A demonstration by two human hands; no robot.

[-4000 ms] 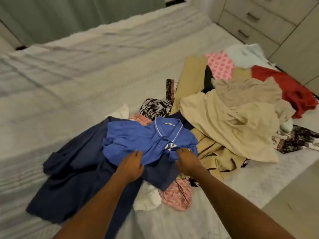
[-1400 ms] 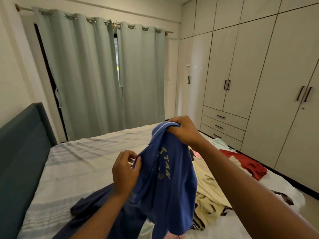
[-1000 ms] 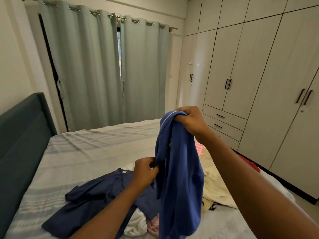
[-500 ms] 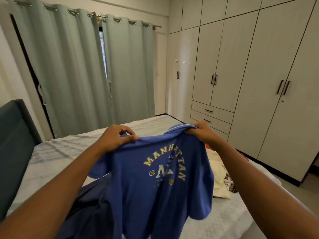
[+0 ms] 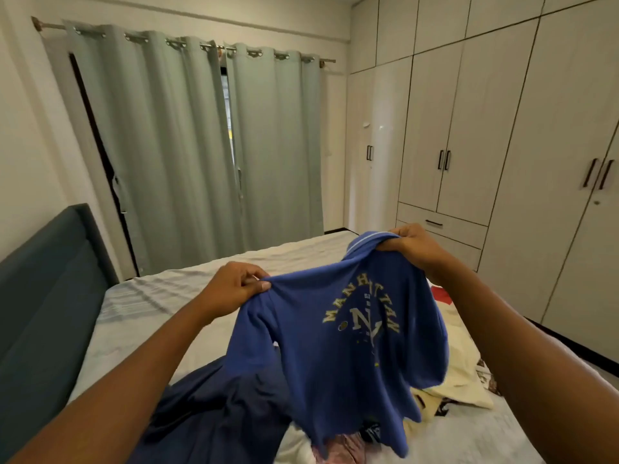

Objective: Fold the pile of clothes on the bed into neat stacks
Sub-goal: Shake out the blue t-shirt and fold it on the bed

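A blue polo shirt with "MANHATTAN NY" printed on it hangs in the air above the bed and its clothes pile. The left hand pinches one shoulder, the right hand the collar side, fingers closed tight on cloth.
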